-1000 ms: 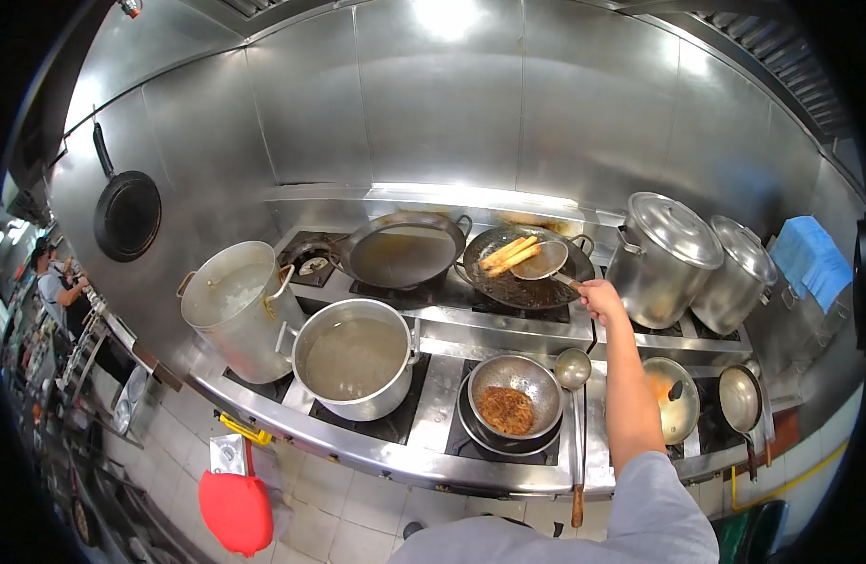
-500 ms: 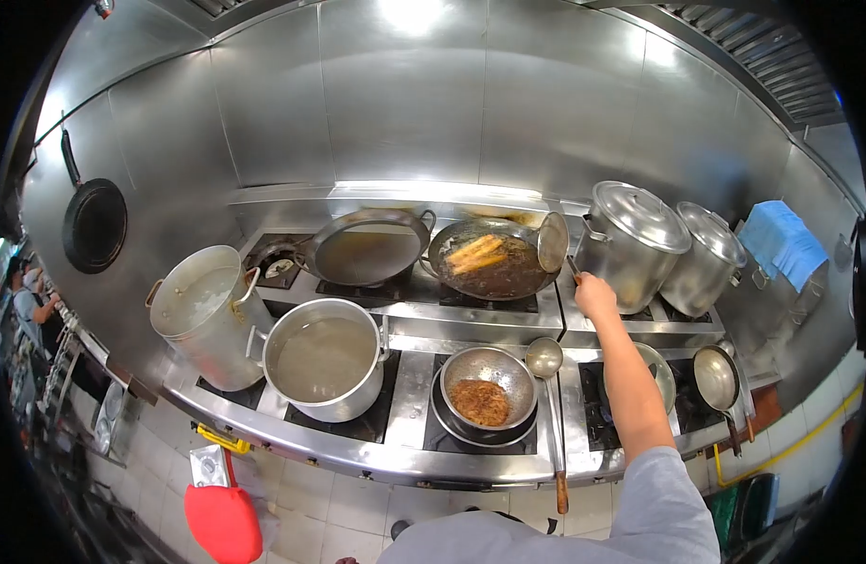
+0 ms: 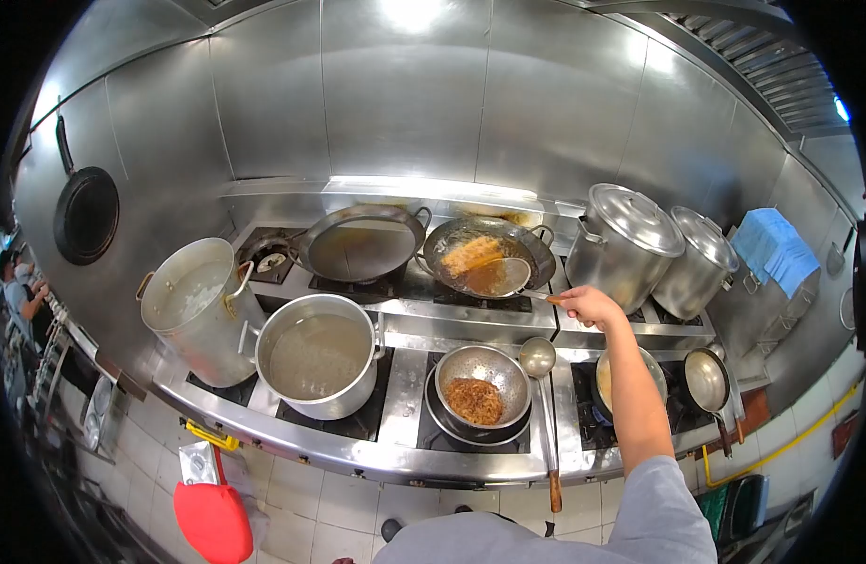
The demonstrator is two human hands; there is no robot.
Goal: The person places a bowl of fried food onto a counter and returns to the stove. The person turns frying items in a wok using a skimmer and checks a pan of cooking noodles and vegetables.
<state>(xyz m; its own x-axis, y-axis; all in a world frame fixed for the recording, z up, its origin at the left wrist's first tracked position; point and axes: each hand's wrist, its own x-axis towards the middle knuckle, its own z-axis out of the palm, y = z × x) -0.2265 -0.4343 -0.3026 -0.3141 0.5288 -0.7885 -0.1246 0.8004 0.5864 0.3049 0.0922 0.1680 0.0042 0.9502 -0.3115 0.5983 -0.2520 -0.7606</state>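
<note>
While I'm watching the head view, the right hand (image 3: 591,307) is gripping the strainer (image 3: 503,276) by its handle, fingers wrapped closed. Raised half a second ago, the strainer is now lying low in the wok (image 3: 538,247) beside the golden fried pieces (image 3: 472,255), seemingly bringing them within reach. I'm not seeing the left hand.

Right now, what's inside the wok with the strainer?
The wok holds dark liquid, golden-brown food and the strainer that the right hand grips. Liquid and food cover the bottom, so I can't see it.
</note>
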